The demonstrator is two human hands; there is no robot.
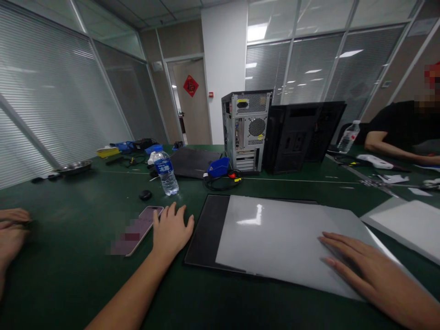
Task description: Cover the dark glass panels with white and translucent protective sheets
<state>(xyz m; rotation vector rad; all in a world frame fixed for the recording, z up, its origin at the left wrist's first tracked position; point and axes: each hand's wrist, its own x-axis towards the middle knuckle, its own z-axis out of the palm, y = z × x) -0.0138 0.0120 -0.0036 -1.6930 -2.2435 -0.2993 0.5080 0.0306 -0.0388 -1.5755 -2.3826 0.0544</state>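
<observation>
Fingers of the right hand (pixel 374 270) lie spread and flat on a grey metal side panel (pixel 282 238), pressing nothing between them, as if to hold the sheet steady on the green table (pixel 68 256). That panel lies face down over a black panel (pixel 206 229), whose dark edge shows at its left side. The left hand (pixel 172 229) rests palm down just beside the black panel, fingers loosely apart, its thumb side touching a smartphone (pixel 140 229) that lies flat near the forearm; it grips nothing.

Further back, a water bottle (pixel 165 172) stands upright with its black cap (pixel 145 195) set apart on the table. An open computer tower (pixel 245 130) stands with its rear facing the camera, a black case (pixel 302 135) close by. Another person's hands (pixel 12 229) rest at the left edge, and a second person's arm (pixel 395 146) lies at the far right.
</observation>
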